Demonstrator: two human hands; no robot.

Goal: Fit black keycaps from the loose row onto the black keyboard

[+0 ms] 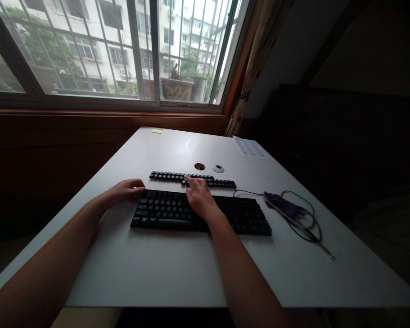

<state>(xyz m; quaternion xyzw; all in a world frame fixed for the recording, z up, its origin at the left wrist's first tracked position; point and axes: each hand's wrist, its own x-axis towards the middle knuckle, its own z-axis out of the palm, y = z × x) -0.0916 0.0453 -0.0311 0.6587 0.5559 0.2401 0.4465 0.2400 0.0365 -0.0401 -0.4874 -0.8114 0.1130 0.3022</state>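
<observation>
A black keyboard (pixel 172 223) lies on the white table, some of its top row looking bare of keys. At its far left corner is my left hand (pixel 128 189), with curled fingers closed on the keyboard's edge. My right hand (pixel 201 198) reaches across the keyboard's middle, index finger stretched out and thumb apart from it. That fingertip touches or hovers just over the loose black keycaps (pixel 167 175), which stand in rows behind the keyboard. More keycaps (pixel 225 183) continue to the right. Whether anything small sits under my right fingers is hidden.
Right of the keyboard lie a coiled black cable (pixel 312 209), a purple cloth (pixel 285 205) and a thin rod (pixel 323 248). Behind the keycaps are a round table hole (pixel 200 166) and a white ring cover (pixel 218 168). Printed paper (pixel 251 148) and a yellow note (pixel 157 130) lie farther back.
</observation>
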